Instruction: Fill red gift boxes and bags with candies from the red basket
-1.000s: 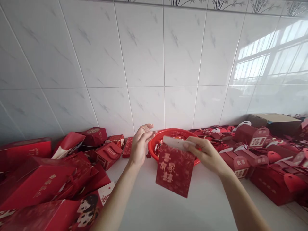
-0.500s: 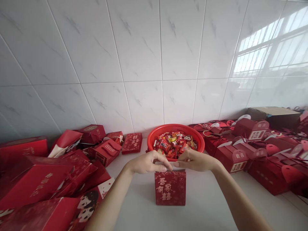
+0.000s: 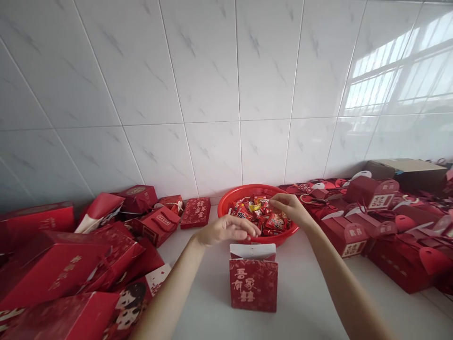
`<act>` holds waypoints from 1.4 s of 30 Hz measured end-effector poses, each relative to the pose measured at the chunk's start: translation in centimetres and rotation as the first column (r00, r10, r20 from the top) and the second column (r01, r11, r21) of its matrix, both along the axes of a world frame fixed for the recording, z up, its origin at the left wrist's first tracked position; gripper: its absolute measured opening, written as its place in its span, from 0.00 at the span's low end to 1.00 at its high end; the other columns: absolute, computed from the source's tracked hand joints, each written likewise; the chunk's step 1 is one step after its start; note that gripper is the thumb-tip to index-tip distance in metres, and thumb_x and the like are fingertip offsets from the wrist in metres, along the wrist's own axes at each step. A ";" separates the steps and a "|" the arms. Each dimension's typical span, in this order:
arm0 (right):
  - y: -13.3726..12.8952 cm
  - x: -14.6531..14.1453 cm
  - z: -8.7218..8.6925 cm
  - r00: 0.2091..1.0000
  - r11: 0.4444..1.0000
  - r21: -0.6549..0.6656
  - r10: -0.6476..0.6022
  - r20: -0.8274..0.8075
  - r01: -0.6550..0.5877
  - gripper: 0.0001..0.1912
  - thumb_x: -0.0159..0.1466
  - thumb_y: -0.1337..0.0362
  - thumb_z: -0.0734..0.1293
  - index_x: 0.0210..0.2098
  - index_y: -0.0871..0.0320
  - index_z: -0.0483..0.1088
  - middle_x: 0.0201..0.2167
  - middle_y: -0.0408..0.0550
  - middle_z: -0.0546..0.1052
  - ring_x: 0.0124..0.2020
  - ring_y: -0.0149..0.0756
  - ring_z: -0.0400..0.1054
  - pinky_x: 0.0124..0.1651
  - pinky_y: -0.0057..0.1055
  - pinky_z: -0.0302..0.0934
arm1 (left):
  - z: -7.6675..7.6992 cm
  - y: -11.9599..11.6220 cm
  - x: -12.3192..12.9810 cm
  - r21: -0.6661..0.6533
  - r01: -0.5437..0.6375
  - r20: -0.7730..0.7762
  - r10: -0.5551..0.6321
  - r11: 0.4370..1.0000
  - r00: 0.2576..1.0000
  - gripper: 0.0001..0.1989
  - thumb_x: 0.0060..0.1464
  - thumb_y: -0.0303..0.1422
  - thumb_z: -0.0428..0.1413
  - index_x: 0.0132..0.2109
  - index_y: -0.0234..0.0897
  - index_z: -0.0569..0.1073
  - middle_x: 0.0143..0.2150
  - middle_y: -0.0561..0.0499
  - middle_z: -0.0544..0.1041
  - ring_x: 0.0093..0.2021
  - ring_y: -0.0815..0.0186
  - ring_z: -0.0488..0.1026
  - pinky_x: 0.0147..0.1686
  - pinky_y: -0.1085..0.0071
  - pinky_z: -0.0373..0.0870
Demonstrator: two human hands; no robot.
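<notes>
1. Red plastic basket sits against the tiled wall, heaped with wrapped sweets
2. Right hand reaches over the sweets, fingers bent downward; whether they grasp one, I cannot tell
3. Left hand hovers just above the basket's near rim, fingers loosely curled, their grip unclear
4. Red card gift box stands upright on the white counter, just in front of the basket, its white-lined top open
</notes>
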State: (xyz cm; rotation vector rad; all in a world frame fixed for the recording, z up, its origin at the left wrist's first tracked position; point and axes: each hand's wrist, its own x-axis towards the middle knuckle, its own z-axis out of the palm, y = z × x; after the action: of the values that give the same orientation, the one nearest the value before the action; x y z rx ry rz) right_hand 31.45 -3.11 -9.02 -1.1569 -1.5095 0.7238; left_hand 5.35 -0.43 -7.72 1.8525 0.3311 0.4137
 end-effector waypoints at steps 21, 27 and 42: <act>4.4 0.2 -4.6 0.955 0.970 -0.080 -0.241 -0.171 0.230 0.11 0.53 0.57 0.71 0.31 0.59 0.74 0.28 0.50 0.79 0.31 0.39 0.73 0.33 0.33 0.65 | -3.7 8.8 8.0 0.489 -0.377 -0.136 0.495 0.787 0.858 0.17 0.53 0.35 0.60 0.50 0.38 0.78 0.51 0.44 0.81 0.53 0.52 0.76 0.53 0.63 0.70; 3.3 -0.6 -3.3 0.971 0.997 -0.070 -0.052 -0.232 0.036 0.25 0.51 0.44 0.75 0.35 0.59 0.73 0.30 0.50 0.79 0.30 0.39 0.73 0.33 0.34 0.67 | -3.2 7.1 7.5 0.330 -0.388 0.077 0.385 0.861 0.920 0.21 0.64 0.44 0.50 0.55 0.38 0.76 0.56 0.46 0.79 0.56 0.54 0.75 0.56 0.62 0.70; 2.7 -0.5 -2.4 0.810 0.996 -0.078 -0.014 -0.587 -0.039 0.22 0.42 0.50 0.82 0.23 0.58 0.72 0.26 0.44 0.78 0.30 0.34 0.72 0.34 0.28 0.66 | -4.2 7.4 7.8 0.309 -0.419 0.211 0.368 0.854 0.906 0.23 0.61 0.41 0.55 0.59 0.36 0.74 0.61 0.43 0.76 0.62 0.53 0.72 0.62 0.57 0.67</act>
State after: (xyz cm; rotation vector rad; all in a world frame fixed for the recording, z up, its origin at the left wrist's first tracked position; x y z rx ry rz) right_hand 30.92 -0.42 -11.37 -0.8675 -0.9635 1.0532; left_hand 13.14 6.95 -11.96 2.0833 0.5739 0.9386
